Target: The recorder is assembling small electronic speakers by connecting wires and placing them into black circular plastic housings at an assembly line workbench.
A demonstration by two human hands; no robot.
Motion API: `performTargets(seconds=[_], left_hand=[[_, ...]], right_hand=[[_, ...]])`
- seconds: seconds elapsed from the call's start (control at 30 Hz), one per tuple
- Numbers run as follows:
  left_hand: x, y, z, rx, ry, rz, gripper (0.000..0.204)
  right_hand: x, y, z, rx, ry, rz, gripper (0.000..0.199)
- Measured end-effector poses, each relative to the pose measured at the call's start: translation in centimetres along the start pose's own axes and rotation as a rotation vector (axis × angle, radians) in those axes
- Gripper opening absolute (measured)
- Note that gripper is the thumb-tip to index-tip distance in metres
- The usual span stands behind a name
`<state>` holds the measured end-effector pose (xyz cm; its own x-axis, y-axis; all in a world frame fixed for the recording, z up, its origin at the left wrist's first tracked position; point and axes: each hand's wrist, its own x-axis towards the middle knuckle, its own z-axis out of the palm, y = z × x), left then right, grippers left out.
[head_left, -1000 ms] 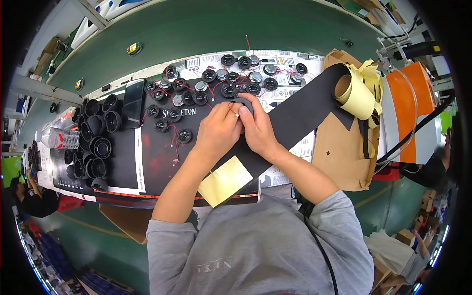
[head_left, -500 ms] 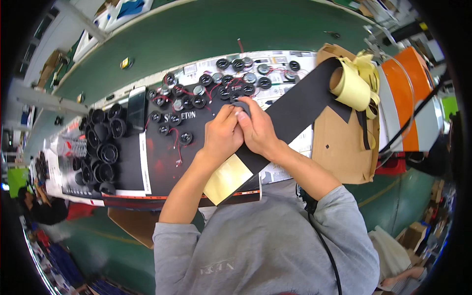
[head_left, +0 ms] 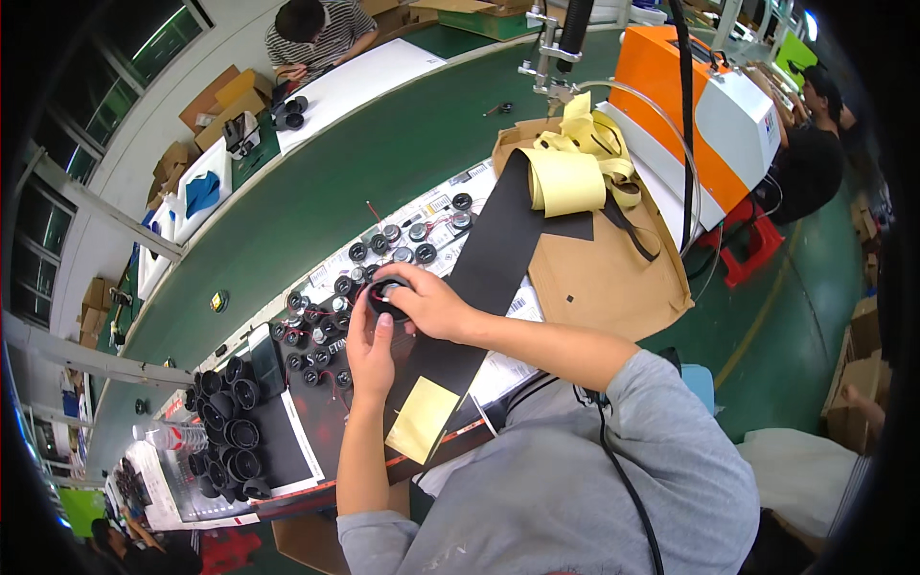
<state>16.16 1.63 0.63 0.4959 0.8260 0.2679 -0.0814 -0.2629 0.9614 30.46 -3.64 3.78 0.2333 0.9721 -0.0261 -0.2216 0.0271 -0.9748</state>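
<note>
My left hand and my right hand meet around one small black round part with a red wire, held just above the bench. The right fingers curl over it from the right, and the left fingertips touch it from below. Several similar black round parts lie in rows beyond my hands. A long black sheet strip runs under my right forearm, with a yellow backing paper near my left elbow.
Black cones are stacked at the left on a black tray. Peeled yellow paper lies on a brown cardboard sheet. An orange and white machine stands at the right. Other people work at the far table and at the right.
The camera has tilted, so the bench now runs diagonally. My hands stay together on the small black part, with the right hand now more over it.
</note>
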Motion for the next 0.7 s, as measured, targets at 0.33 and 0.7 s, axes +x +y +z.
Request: performTargets(seconds=[0.33, 0.7], left_hand=[[3.0, 2.2, 0.9, -0.518, 0.15, -0.257, 0.023], [20.5, -8.9, -11.3, 0.595, 0.254, -0.158, 0.034]], right_hand=[[0.2, -3.0, -0.5, -0.822, -0.076, -0.349, 0.076], [6.5, 5.9, -11.7, -0.435, 0.294, -0.295, 0.027]])
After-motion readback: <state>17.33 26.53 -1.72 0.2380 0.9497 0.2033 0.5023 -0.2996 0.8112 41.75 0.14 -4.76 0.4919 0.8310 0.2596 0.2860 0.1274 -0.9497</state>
